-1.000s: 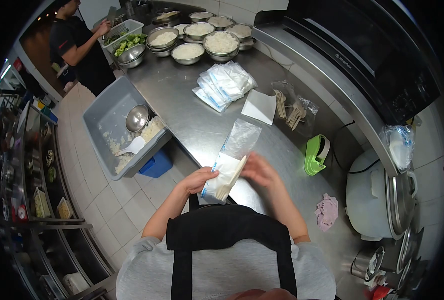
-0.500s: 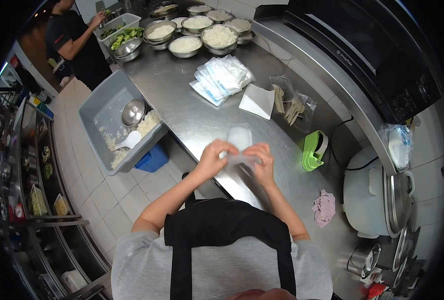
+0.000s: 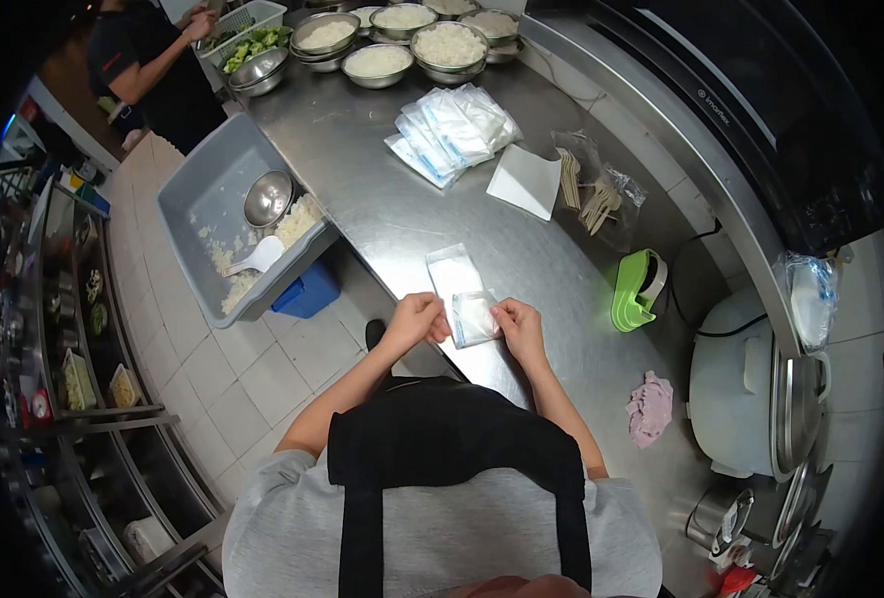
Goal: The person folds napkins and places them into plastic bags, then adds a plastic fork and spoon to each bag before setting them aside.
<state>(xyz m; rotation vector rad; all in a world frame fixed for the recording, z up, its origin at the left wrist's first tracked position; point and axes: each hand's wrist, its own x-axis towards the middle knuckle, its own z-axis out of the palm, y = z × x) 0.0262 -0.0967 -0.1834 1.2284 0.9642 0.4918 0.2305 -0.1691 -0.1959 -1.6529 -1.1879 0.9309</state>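
A clear plastic packet [image 3: 475, 321] with white contents and blue print lies between my hands, near the front edge of the steel counter. My right hand [image 3: 521, 329] pinches its right edge between thumb and fingers. On the other side, the closed fingers of my left hand [image 3: 417, 321] are right at the packet's left edge. Just beyond, partly beneath this packet, another white sleeve in clear plastic [image 3: 452, 267] lies flat. A pile of similar packets [image 3: 454, 130] is farther back, with a white paper sheet [image 3: 525, 181] to its right.
Steel bowls of rice [image 3: 377, 65] crowd the far end. A grey tub [image 3: 191, 199] holding rice, a bowl and a white paddle stands left. Wooden cutlery [image 3: 596, 204], a green holder [image 3: 633, 291], a pink cloth [image 3: 649, 409] and a large cooker [image 3: 741, 399] are right. A person [image 3: 148, 80] works beyond.
My hands have moved slightly down and apart, and the raised, blurred plastic between them now lies flat as a packet. The view has shifted a little.
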